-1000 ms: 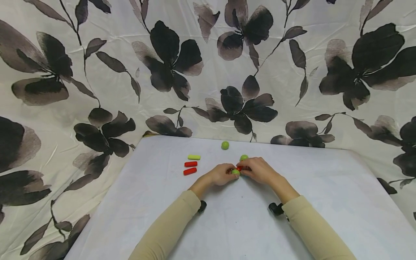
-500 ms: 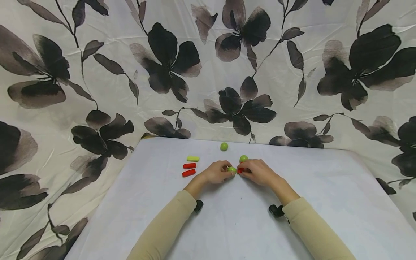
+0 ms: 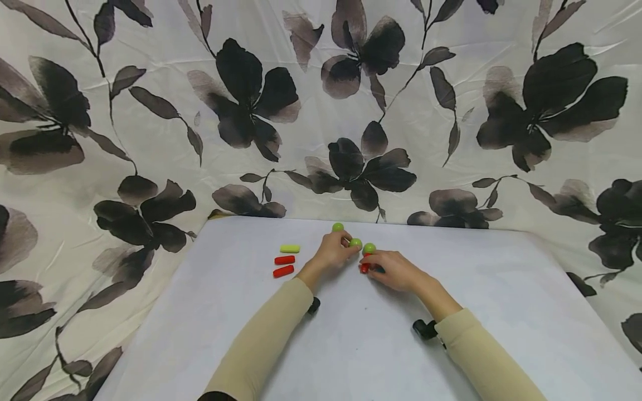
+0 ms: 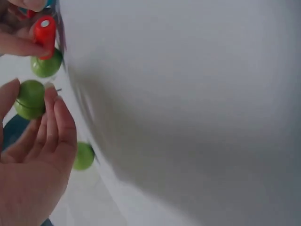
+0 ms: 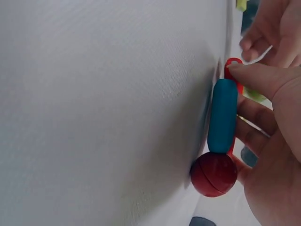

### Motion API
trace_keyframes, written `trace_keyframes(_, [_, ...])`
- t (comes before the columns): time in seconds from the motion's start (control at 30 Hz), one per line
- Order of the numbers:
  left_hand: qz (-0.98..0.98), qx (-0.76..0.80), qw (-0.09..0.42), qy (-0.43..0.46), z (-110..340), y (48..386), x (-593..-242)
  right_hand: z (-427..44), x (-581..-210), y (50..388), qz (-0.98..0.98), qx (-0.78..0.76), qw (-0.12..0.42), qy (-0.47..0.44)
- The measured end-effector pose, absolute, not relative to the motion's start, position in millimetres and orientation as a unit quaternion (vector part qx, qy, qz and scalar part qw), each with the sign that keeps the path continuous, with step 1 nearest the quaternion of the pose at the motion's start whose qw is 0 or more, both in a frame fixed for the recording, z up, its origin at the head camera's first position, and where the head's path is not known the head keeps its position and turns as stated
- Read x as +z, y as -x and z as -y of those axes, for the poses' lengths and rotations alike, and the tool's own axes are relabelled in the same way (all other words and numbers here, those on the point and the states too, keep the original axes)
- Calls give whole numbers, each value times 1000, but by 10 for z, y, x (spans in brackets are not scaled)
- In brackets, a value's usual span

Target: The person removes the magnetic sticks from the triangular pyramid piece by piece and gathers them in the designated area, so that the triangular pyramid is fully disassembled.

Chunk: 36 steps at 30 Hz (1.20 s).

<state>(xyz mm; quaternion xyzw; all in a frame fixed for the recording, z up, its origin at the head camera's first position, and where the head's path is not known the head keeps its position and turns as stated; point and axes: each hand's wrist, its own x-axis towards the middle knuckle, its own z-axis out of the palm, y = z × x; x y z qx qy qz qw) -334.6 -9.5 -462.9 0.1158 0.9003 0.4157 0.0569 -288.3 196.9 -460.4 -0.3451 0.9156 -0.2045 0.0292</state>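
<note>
My left hand (image 3: pixel 332 249) pinches a green ball (image 4: pixel 31 100) between thumb and fingertips, just above the table. Another green ball (image 3: pixel 338 227) sits behind that hand, near the table's far edge. My right hand (image 3: pixel 396 270) grips a red rod (image 5: pixel 233 66), its thumb pressed on one end. In the right wrist view, a teal rod (image 5: pixel 222 116) lies alongside that hand and meets a dark red ball (image 5: pixel 214 174). A third green ball (image 3: pixel 369 248) touches the far end of the red pieces by the right fingers. The hand partly hides how these pieces join.
Left of the hands lie a yellow-green rod (image 3: pixel 290 249) and two red rods, the far one (image 3: pixel 285 260) and the near one (image 3: pixel 283 271). They rest on a white-covered table (image 3: pixel 361 345). A floral cloth (image 3: pixel 301 122) hangs behind the far edge.
My left hand has drawn away from the red pieces and moved toward the table's far side, carrying its green ball. The right hand stays close to its place. The head view has shifted slightly.
</note>
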Motion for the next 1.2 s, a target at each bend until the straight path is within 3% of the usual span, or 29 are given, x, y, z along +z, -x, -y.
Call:
trace_keyframes(0.47, [-881, 457, -57, 106, -247, 3544, -4684, -2007, -4541, 2776, -907, -229, 53, 350])
trace_keyframes(0.9, [-881, 450, -81, 122, -293, 3637, -4777, -2062, -4539, 2758, -909, -228, 48, 344])
trace_keyframes(1.2, [-891, 442, -57, 91, -206, 3553, -4750, -2146, -4482, 2739, -910, -252, 41, 327])
